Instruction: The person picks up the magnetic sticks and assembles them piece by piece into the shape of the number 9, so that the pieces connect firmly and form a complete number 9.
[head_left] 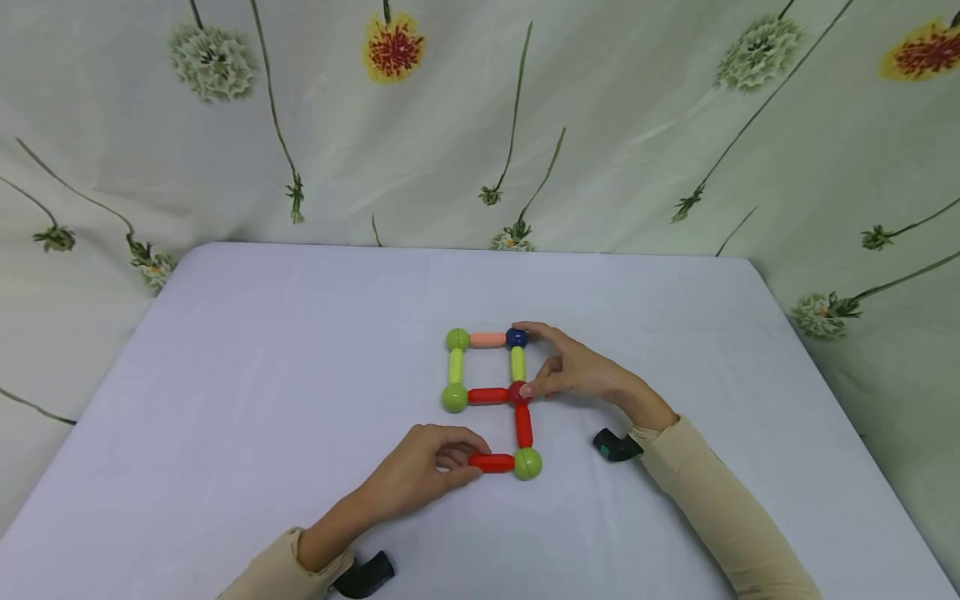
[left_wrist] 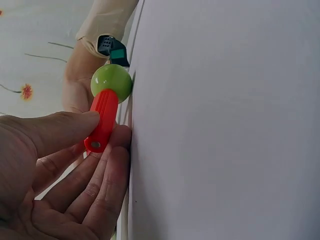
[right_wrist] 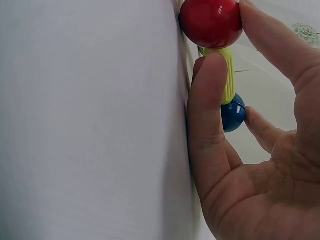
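A flat figure of magnetic building balls and rods lies on the table. My left hand [head_left: 427,460] pinches the free end of a red rod [head_left: 492,463] between thumb and fingers; the rod's other end meets a green ball [head_left: 528,463]. In the left wrist view the metal tip of the rod shows below the thumb. My right hand [head_left: 581,367] holds the figure's right side, with the thumb on the red ball [right_wrist: 211,22] and a fingertip against the blue ball [right_wrist: 233,114]. A yellow-green rod [right_wrist: 228,75] joins these two balls.
The upper loop has green balls at its left corners, a pink rod [head_left: 487,340] on top and a red rod [head_left: 487,396] below. Another red rod [head_left: 523,425] runs down from the red ball. Black wrist cameras sit by both sleeves. A flowered cloth [head_left: 420,150] hangs behind the table [head_left: 300,350].
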